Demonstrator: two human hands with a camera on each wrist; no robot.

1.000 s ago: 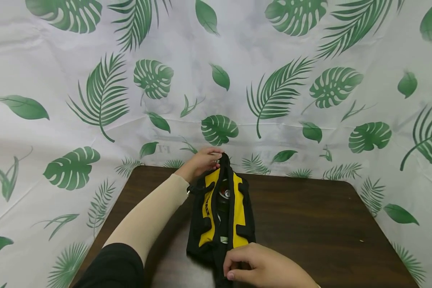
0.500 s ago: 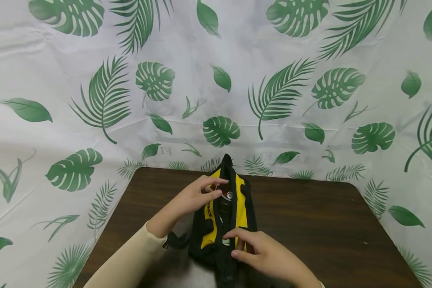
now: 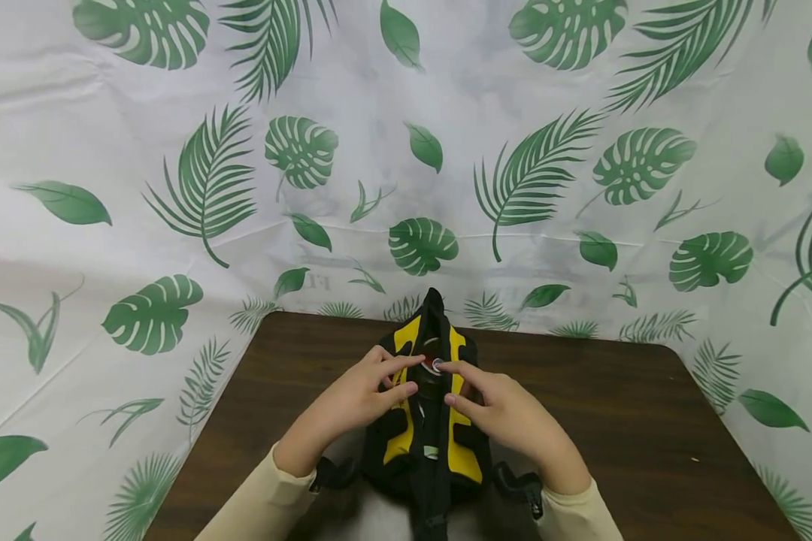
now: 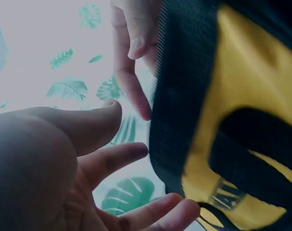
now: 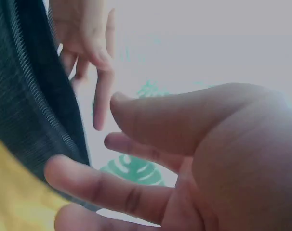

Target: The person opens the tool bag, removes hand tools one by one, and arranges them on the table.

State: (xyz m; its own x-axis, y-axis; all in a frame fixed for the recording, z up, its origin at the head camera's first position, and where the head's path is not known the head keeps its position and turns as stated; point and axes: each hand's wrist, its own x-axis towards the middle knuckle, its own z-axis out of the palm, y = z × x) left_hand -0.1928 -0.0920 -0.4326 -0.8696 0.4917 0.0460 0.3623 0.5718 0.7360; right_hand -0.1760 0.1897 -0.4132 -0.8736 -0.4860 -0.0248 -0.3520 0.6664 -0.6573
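Bag (image 3: 441, 436), one, soft-sided, standing on the table (image 3: 582, 421) with its long mouth parted and facing up; far end peaked, near end trailing a black strap (image 3: 433, 518). Step in hand, as judged: work at the bag's parted mouth, both hands come to it and neither engaged. Left hand (image 3: 368, 387): at the bag's left side, fingers loosely spread, clasping nothing. Right hand (image 3: 504, 409): at the bag's right side, fingers likewise loose and bent only a little, clasping nothing. Index tips lie near each other over the mouth; whether any fingertip actually presses the bag's edges cannot be told. Next move, as judged: it calls for a firm pinch, either on the two edges of the mouth or on what lies within, with the limp walls kept from folding inward. Within the bag: a bottle (image 3: 431, 394), apparently, dark and smooth, with a round red-and-silver top (image 3: 433, 366); its lower part hidden. Nearer the bag's strap end, inside the mouth, a small pale label (image 3: 431, 452). Materials: bag walls of black woven cloth with a yellow panel (image 4: 252, 67), faintly ribbed; on it a curved black handle (image 4: 242, 139) of webbing, and dark lettering, partly covered. Zip (image 4: 161, 43) along the bag's edge: fine, regular teeth. Table under the bag: dark, wood-grained, round-cornered. Behind the bag: pale, creased sheet (image 3: 352, 98), printed with green leaves.
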